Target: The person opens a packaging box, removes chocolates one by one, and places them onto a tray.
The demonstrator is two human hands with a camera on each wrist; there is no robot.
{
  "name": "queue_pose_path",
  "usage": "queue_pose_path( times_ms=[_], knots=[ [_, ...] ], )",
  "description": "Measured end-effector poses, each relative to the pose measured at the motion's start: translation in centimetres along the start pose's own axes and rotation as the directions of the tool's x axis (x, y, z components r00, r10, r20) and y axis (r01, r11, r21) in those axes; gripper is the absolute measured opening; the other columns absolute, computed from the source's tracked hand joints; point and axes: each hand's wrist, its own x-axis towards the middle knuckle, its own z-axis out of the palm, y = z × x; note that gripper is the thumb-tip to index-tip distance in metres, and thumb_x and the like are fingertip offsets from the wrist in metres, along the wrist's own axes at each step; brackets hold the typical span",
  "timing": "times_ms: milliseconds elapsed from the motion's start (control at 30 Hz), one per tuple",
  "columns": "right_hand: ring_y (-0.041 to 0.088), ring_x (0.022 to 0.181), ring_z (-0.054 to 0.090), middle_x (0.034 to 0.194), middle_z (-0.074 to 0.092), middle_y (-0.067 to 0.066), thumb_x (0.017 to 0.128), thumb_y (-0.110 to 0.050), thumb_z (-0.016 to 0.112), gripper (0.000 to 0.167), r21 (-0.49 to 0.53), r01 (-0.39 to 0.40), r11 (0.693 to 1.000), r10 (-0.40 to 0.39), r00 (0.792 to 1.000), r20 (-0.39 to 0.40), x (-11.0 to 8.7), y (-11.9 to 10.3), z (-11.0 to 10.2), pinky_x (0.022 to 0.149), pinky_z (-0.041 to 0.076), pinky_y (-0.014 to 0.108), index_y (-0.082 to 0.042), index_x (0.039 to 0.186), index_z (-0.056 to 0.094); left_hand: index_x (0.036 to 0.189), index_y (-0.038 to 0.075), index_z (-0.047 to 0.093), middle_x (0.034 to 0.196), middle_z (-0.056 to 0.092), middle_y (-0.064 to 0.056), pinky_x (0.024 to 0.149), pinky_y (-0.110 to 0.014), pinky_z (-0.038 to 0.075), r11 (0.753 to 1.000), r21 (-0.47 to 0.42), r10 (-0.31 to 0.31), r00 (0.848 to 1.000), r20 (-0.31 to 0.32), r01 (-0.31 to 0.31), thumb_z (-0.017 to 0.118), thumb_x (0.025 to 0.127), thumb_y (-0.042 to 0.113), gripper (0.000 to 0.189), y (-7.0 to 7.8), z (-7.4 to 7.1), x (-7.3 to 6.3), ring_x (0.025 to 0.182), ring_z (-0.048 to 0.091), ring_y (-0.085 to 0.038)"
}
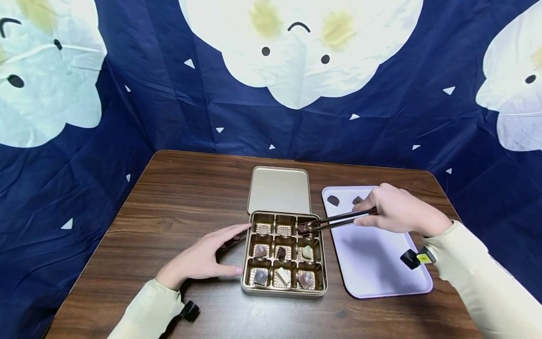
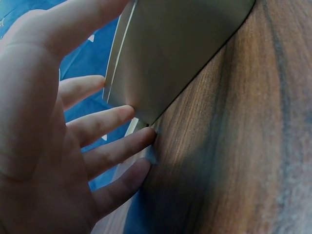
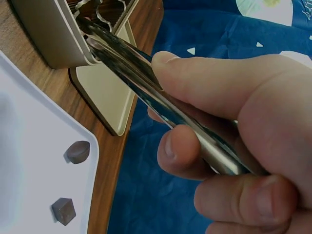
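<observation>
My right hand (image 1: 394,209) grips a pair of dark metal tongs (image 1: 345,220), thumb on one arm and fingers curled round the other. The tong tips reach into the back right compartment of a gold tin (image 1: 284,291), around a dark brown chocolate (image 1: 303,228). Whether they squeeze it is hard to tell. Beside the tin's left wall, my left hand (image 1: 205,256) has its fingers spread and extended, index fingertip and thumb at the edge. Chocolates of brown, white and pinkish tones, such as a white one (image 1: 282,276), sit in the middle and front rows.
A pale lilac tray (image 1: 377,273) lies right of the tin, with two dark chocolates, one rounded (image 1: 333,200) and one square (image 3: 64,211), at its far end. Behind the tin is its flat gold lid (image 1: 279,188). Blue cloth (image 1: 296,132) hangs behind the wooden table (image 1: 182,188).
</observation>
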Motion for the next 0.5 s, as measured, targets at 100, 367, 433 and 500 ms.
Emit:
queue_pose_path(
  times_ms=[100, 367, 433, 500],
  knots=[
    [0.001, 0.081, 0.068, 0.107, 0.081, -0.002, 0.089, -0.032, 0.085, 0.020, 0.024, -0.002, 1.000, 0.002, 1.000, -0.003, -0.3, 0.3, 0.0, 0.057, 0.050, 0.022, -0.021, 0.106, 0.086, 0.165, 0.036, 0.033, 0.166, 0.042, 0.000, 0.119, -0.058, 0.038, 1.000, 0.002, 0.001, 1.000, 0.001, -0.001, 0.082, 0.082, 0.064, 0.101, 0.0, 0.0, 0.0, 0.147, 0.046, -0.022],
    [-0.007, 0.060, 0.049, 0.102, 0.081, 0.000, 0.091, -0.028, 0.083, 0.020, 0.091, 0.075, 0.993, -0.071, 0.996, -0.046, -1.0, 0.8, -0.1, 0.048, 0.042, 0.018, -0.012, 0.104, 0.086, 0.165, 0.036, 0.034, 0.166, 0.041, 0.006, 0.118, -0.056, 0.040, 1.000, 0.003, -0.001, 1.000, -0.001, 0.001, 0.082, 0.082, 0.065, 0.100, 0.1, 0.0, 0.0, 0.145, 0.048, -0.020],
    [-0.009, 0.056, 0.044, 0.098, 0.081, -0.001, 0.092, -0.027, 0.083, 0.020, 0.096, 0.092, 0.991, -0.087, 0.995, -0.057, -1.3, 1.0, -0.2, 0.046, 0.039, 0.016, -0.011, 0.105, 0.086, 0.165, 0.036, 0.034, 0.165, 0.041, 0.009, 0.119, -0.056, 0.040, 1.000, 0.001, -0.002, 1.000, 0.000, 0.002, 0.082, 0.082, 0.065, 0.100, 0.1, 0.0, 0.0, 0.145, 0.048, -0.019],
    [-0.010, 0.053, 0.037, 0.088, 0.080, -0.006, 0.092, -0.027, 0.083, 0.023, 0.104, 0.099, 0.990, -0.093, 0.994, -0.066, -1.6, 1.1, -0.3, 0.043, 0.036, 0.015, -0.010, 0.106, 0.085, 0.165, 0.036, 0.034, 0.165, 0.040, 0.011, 0.118, -0.056, 0.040, 1.000, 0.001, -0.003, 1.000, 0.000, 0.003, 0.082, 0.082, 0.065, 0.100, 0.1, 0.0, 0.0, 0.144, 0.048, -0.019]
  ],
)
